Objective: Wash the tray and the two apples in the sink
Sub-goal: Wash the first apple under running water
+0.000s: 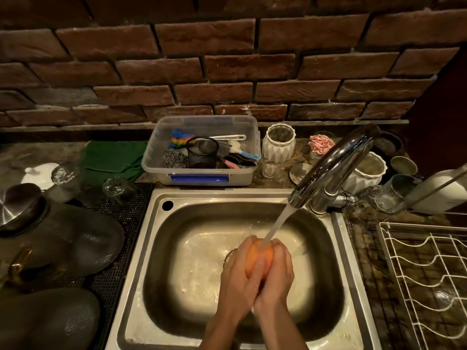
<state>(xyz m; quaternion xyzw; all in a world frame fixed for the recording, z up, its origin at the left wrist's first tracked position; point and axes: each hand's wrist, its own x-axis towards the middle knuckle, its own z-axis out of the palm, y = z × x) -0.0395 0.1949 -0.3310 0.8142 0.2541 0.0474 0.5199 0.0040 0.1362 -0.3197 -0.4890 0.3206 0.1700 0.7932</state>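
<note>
An orange-red apple (258, 257) is held over the steel sink (156, 248), right under the water stream (276, 224) from the chrome tap (331, 165). My left hand (240, 276) wraps its left side and my right hand (278, 271) wraps its right side, fingers overlapping below the fruit. Water hits the top of the apple. A large dark glass tray (83, 243) lies on the black mat to the left of the sink. A second apple is not in sight.
A clear plastic tub (202, 176) with brushes and scourers sits behind the sink. White ribbed jars (279, 142), glasses and metal cups stand by the tap. A white wire rack (429, 281) is at the right. A green cloth (113, 157) and upturned glasses lie at the left.
</note>
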